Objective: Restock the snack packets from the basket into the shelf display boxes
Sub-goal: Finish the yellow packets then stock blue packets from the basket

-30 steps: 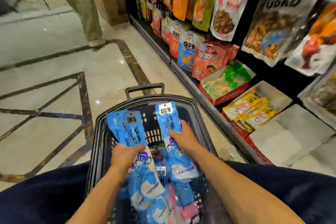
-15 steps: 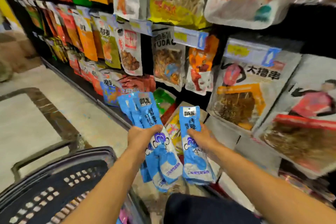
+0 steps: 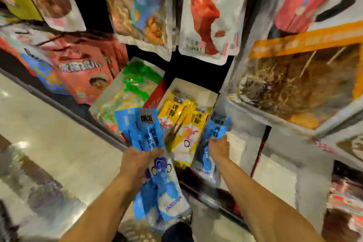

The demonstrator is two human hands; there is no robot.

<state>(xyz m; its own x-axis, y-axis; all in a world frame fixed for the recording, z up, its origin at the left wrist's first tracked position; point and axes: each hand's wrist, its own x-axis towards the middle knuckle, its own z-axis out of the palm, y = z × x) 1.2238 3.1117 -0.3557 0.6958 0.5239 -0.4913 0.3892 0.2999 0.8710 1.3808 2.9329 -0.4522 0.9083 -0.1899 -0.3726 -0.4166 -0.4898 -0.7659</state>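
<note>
My left hand point(image 3: 135, 160) grips a bunch of blue snack packets point(image 3: 149, 135) by their middle, held in front of the bottom shelf. My right hand point(image 3: 219, 148) holds another blue packet point(image 3: 217, 129) at the right edge of a display box point(image 3: 198, 89) that holds yellow packets point(image 3: 182, 124). To its left stands a red display box point(image 3: 156, 97) with green-and-clear packets point(image 3: 129, 92). The basket is out of view. The picture is blurred by motion.
Large snack bags hang above on the dark shelving point(image 3: 141, 6), with more at the right point(image 3: 300, 80). A white empty-looking box point(image 3: 275, 175) lies right of my right arm. Polished stone floor point(image 3: 49, 143) spreads at the left. A dark shoe point(image 3: 176, 230) shows at the bottom.
The view has swung from the basket to the bottom shelf. Both hands have carried their blue packets forward and down to the display boxes; the right one now reaches the yellow-packet box.
</note>
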